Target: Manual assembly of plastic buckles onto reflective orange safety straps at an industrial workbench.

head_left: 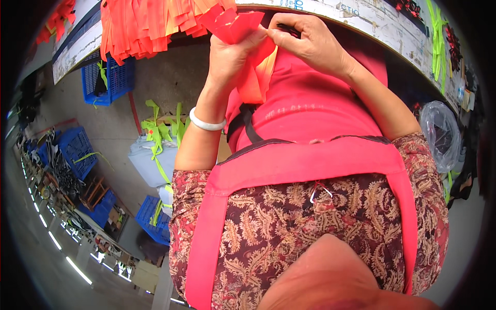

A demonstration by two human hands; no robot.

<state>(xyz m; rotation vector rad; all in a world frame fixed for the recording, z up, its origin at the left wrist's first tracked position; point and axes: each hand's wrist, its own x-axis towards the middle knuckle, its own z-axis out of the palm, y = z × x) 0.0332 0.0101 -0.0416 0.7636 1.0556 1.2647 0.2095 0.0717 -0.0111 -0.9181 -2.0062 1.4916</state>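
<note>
My left hand (231, 57) is closed round a bundle of bright orange-red fabric strips (233, 26). Their folded ends stick up above the fingers, and the tails hang below over my red apron (315, 98). My right hand (312, 44) is curled, with thumb and fingertips pinched together against the left hand's fingertips at the edge of the strips. A small black thing (288, 30) shows inside its curled fingers; its kind is hidden. On my left wrist sits a white bangle (206, 121).
Many orange-red strips (139, 28) hang over the edge of the worktable (361, 18) ahead. Yellow-green strips (438, 46) lie at its right, near a clear plastic bag (440, 135). Blue crates (111, 82) and a pale grey stack (147, 160) with yellow-green ties stand at left.
</note>
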